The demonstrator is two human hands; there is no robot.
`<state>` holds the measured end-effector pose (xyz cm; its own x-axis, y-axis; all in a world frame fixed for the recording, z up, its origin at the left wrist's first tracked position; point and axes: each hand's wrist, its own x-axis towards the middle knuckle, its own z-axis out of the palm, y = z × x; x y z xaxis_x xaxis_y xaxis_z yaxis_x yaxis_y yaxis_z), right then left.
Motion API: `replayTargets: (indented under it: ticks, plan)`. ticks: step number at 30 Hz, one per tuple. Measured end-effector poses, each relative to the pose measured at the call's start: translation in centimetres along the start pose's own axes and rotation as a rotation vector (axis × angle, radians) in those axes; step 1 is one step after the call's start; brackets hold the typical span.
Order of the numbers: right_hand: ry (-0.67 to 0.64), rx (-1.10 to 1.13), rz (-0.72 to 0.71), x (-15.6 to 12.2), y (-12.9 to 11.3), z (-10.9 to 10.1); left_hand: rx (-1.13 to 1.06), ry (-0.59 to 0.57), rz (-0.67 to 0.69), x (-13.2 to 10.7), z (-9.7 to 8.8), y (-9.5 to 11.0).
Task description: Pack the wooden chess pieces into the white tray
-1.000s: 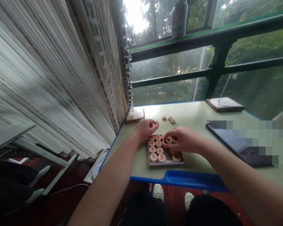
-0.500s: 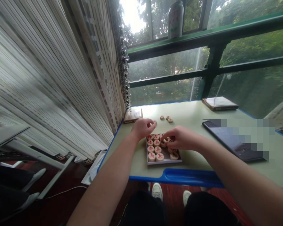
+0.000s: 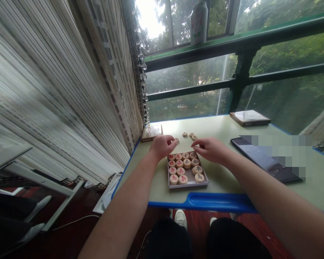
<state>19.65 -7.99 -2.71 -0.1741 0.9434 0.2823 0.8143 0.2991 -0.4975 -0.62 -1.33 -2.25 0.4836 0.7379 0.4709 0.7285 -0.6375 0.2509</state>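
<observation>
A shallow white tray (image 3: 188, 185) on the pale green table (image 3: 226, 129) holds several round wooden chess pieces (image 3: 181, 164) with red and black characters. My left hand (image 3: 162, 145) rests just behind the tray's far left corner, fingers curled over a loose piece (image 3: 176, 139); whether it grips it I cannot tell. My right hand (image 3: 212, 149) hovers at the tray's far right corner, fingers pinched together with nothing visible in them. Three loose pieces (image 3: 190, 135) lie farther back on the table.
A small wooden box lid (image 3: 150, 132) lies by the striped curtain (image 3: 70, 90) at the left. A dark tablet (image 3: 261, 158) lies on the right, a flat book (image 3: 250, 118) behind it. A can (image 3: 198, 22) stands on the window ledge. The blue table edge (image 3: 218, 202) is nearest me.
My right hand has lifted off the tray's pieces and drawn back toward its far right corner, uncovering the pieces beneath. The left hand has stayed put.
</observation>
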Motion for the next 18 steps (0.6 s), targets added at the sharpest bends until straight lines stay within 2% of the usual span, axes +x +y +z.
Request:
replayTargets:
  ticks: [8,18]
  plan:
    - [-0.105,0.032,-0.260,-1.3,-2.6,-0.1,0.016,0.003,0.016,0.0,-0.1,-0.2]
    - [-0.187,0.022,-0.285,-1.2,-2.0,0.8,0.040,-0.022,0.022,0.1,0.2,-0.2]
